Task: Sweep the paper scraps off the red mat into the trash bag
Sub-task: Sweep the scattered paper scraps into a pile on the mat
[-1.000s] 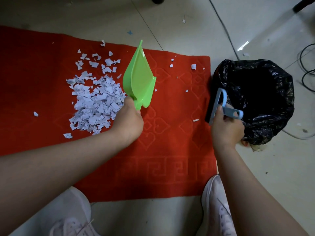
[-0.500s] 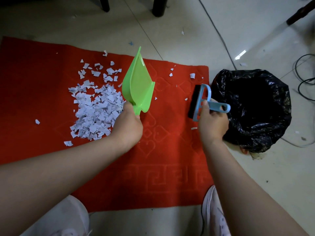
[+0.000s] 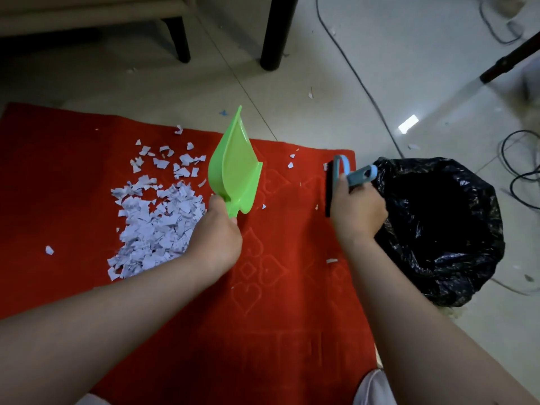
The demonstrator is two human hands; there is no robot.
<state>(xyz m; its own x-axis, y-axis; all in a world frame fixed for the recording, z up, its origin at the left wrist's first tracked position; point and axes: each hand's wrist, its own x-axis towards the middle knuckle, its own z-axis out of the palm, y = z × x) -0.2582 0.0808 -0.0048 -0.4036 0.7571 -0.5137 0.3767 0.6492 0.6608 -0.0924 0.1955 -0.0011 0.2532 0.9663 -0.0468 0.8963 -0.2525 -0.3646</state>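
Head view shows the job barely begun: nearly all the paper scraps (image 3: 155, 226) lie in one heap on the red mat (image 3: 263, 317), touching the outer side of the left hand (image 3: 216, 238). That hand curls its fingers round the handle of a green dustpan (image 3: 233, 173), which stands tipped up on edge just beyond the knuckles and looks empty, so far as its visible face tells. A few loose scraps sit beyond the heap, and several single bits lie between the two hands and near the right wrist. The right hand (image 3: 358, 211) grips the handle of a blue hand brush (image 3: 340, 178), its dark bristle edge down at the mat by that hand's thumb side. A black trash bag (image 3: 444, 229) gapes on the floor just outside the right hand, off the mat's edge; whether any paper is inside cannot be told. Judging by this, the sweeping into the pan, the tipping into the bag and the gathering of strays all remain to do
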